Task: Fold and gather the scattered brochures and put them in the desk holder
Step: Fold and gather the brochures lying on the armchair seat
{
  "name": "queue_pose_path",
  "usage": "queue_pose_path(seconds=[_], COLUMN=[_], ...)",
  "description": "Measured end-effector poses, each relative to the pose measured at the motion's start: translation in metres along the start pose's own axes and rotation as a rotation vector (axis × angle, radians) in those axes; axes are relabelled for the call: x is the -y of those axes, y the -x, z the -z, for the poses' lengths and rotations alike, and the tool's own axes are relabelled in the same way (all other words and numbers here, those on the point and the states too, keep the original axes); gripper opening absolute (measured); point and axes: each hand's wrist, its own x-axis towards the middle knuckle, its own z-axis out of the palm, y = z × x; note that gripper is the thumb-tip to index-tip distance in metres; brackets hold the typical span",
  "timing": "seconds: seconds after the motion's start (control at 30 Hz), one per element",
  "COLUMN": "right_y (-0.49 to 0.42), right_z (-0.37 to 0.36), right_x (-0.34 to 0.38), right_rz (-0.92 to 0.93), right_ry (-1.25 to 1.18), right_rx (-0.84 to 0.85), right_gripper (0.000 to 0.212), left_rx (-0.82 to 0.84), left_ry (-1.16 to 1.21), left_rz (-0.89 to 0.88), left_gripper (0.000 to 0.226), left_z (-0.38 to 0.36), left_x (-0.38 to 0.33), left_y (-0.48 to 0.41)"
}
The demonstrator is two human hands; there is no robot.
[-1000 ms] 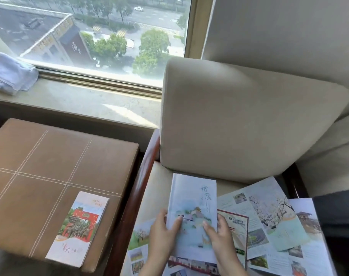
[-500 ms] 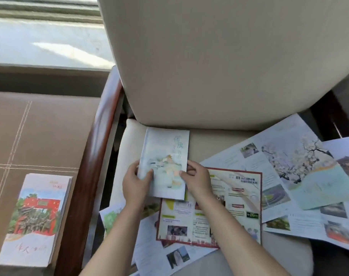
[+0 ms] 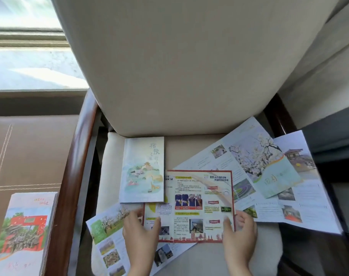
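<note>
Left hand and right hand, set apart, each pinch a lower corner of the red-bordered brochure, which lies between them, thumbs on top; the folded pale brochure lies just beyond the left hand.

Place: a sitting corner beside a window, furnished like a hotel room or a lounge; which of these cannot be told.
Seating: a cream armchair with a thick back cushion, a matching seat cushion and a curved armrest of dark polished wood.
Window: a pale stone window sill in bright daylight, just behind the chair's left side.
Side piece: a brown leather-look table with white stitched lines, just beside the armrest.
Reading matter: scenic visitor brochures, namely a folded brochure, unfolded brochures and a red-bordered leaflet on the seat, and a brochure stack on the table.
</note>
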Motion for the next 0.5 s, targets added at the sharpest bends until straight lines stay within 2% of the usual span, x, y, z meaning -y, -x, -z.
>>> queue_pose_path(seconds=[0.1, 0.17, 0.2, 0.27, 0.37, 0.5], right_y=[-0.004, -0.009, -0.011, -0.015, -0.011, 0.005], right_z=[0.002, -0.001, -0.001, 0.001, 0.015, 0.046], right_x=[-0.014, -0.016, -0.015, -0.012, -0.008, -0.002], right_rz=[-0.123, -0.164, -0.185, -0.194, -0.095, 0.026], right_ry=[0.072, 0.098, 0.086, 0.06, 0.034, -0.01], right_rx=[0.082, 0.118, 0.132, 0.169, 0.174, 0.088], right_gripper=[0.043, 0.052, 0.051, 0.036, 0.01, 0.009], left_rx=[0.056, 0.052, 0.048, 0.055, 0.125, 0.309], left_ry=[-0.107, -0.2, -0.236, -0.242, -0.213, -0.089], left_rz=[0.151, 0.162, 0.146, 0.143, 0.141, 0.025], left_gripper=[0.061, 0.067, 0.067, 0.066, 0.049, 0.016], left_z=[-0.006, -0.009, -0.01, -0.011, -0.011, -0.015], left_x=[0.009, 0.011, 0.012, 0.013, 0.015, 0.018], left_y=[0.01, 0.011, 0.009, 0.003, -0.001, 0.011])
